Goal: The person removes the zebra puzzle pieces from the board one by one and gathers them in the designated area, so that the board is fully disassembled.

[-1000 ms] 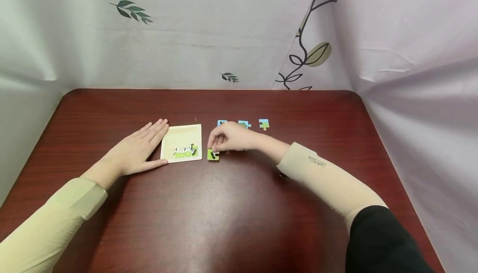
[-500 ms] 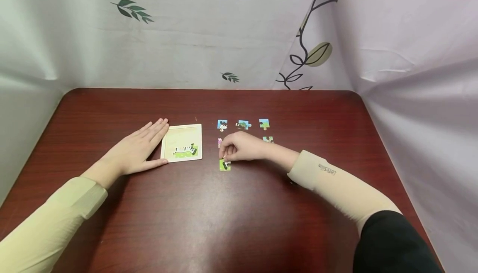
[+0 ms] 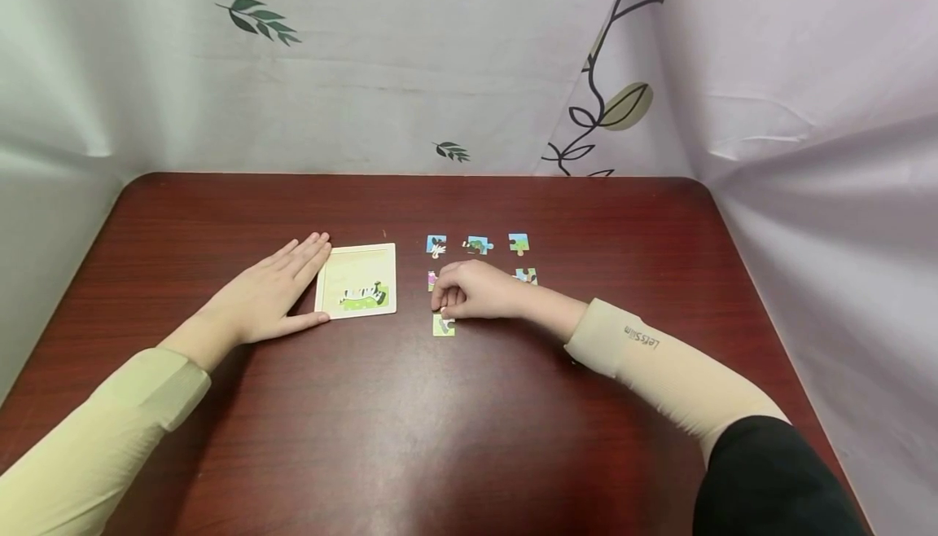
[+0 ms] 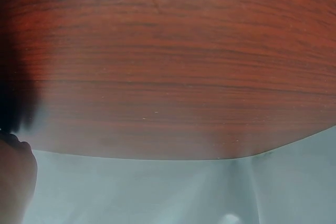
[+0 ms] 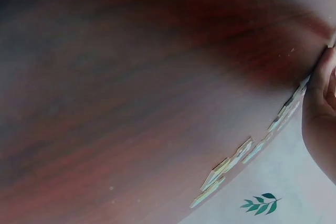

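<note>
In the head view my left hand (image 3: 274, 294) lies with straight fingers on the table, its fingertips and thumb at the left edge of a shallow wooden puzzle tray (image 3: 392, 279). A strip of green and striped zebra picture (image 3: 364, 297) shows in the tray's lower part. To the right of the tray, the thumb and curled fingers of my right hand (image 3: 476, 288) pinch the upper edge of a green puzzle piece (image 3: 443, 326), which looks paler from glare. The hand partly covers a pink-marked piece (image 3: 432, 280) behind it.
Beyond the right hand sit blue-and-green puzzle pieces: one with zebra markings (image 3: 436, 244), a tabbed one (image 3: 479, 245) and one at right (image 3: 519, 243). Another piece (image 3: 526, 275) lies near the right wrist. A fabric curtain (image 3: 352, 88) rises behind the table (image 3: 410, 454).
My right hand has shifted right and closer to me with the green piece, away from the tray, uncovering pieces behind. Over the last half second it barely moved. The left hand stays put.
</note>
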Demonstrator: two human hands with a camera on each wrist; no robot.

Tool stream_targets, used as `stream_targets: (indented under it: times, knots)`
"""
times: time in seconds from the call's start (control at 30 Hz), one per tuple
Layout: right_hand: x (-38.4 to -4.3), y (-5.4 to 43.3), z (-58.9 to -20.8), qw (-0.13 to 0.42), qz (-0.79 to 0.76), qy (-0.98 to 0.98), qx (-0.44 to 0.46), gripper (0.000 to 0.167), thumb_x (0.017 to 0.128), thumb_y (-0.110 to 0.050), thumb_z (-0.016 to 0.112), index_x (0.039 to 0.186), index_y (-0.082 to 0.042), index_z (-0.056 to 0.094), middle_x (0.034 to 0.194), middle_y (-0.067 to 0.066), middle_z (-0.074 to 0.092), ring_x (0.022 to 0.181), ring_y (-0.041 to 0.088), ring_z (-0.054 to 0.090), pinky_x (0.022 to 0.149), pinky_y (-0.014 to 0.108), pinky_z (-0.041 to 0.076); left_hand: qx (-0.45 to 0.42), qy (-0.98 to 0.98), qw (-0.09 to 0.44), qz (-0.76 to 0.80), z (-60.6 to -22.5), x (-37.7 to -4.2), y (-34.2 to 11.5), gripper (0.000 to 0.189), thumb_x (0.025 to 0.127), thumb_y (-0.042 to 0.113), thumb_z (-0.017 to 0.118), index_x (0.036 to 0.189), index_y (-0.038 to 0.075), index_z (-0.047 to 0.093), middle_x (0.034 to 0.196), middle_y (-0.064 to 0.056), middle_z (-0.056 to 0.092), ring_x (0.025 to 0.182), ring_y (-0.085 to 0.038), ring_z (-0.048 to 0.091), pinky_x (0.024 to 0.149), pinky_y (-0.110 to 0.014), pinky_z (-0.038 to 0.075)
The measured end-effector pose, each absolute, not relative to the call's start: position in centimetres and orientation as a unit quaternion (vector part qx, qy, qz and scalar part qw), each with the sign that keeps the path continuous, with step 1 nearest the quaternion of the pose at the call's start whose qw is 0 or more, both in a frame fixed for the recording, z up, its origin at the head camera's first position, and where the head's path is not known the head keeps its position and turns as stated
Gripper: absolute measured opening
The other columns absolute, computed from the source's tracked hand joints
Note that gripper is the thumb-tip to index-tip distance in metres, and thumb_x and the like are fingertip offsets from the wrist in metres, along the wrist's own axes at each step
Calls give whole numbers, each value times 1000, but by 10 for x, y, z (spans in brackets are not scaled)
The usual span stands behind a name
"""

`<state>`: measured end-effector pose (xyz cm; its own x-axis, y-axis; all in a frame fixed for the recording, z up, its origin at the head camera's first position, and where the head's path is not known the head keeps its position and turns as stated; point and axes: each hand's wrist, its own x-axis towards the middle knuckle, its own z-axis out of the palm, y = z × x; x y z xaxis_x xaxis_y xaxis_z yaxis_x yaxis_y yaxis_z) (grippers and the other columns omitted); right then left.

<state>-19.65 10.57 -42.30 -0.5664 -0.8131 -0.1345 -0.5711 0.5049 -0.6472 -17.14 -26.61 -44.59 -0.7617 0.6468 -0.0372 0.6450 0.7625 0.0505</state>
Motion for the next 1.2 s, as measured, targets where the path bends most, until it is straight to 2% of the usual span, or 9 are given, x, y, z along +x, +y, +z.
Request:
stream_targets:
  times: [0.4, 0.53, 0.77, 1.2]
  knots:
    - [-197, 108, -424, 224, -276, 833, -424, 13, 89, -8, 84, 101, -12, 78, 100, 2, 69, 81, 3, 63, 78, 14, 56, 346, 938, 24, 19, -446, -172, -266, 102, 97, 57, 66, 166, -6, 24, 175, -24, 21, 164, -40, 24, 138, -29, -2]
    - [-197, 106, -423, 218, -261, 831, -440, 11, 90, -9, 82, 100, -12, 78, 100, 2, 69, 82, 4, 63, 78, 14, 55, 345, 938, 27, 19, -447, -172, -267, 102, 98, 57, 66, 166, -6, 24, 176, -24, 21, 164, -40, 23, 137, -28, -4]
    - [-200, 102, -420, 219, -243, 823, -464, 9, 92, -8, 80, 99, -12, 78, 99, 2, 69, 83, 6, 62, 77, 14, 53, 343, 939, 27, 20, -446, -171, -267, 102, 98, 57, 66, 166, -5, 24, 176, -23, 21, 164, -39, 23, 139, -33, 2]
    - [-204, 99, -418, 219, -238, 819, -475, 11, 91, -5, 78, 100, -13, 79, 99, 1, 70, 85, 7, 64, 79, 13, 54, 345, 938, 23, 21, -446, -170, -266, 101, 98, 56, 66, 166, -6, 25, 175, -24, 22, 163, -40, 24, 136, -26, -5]
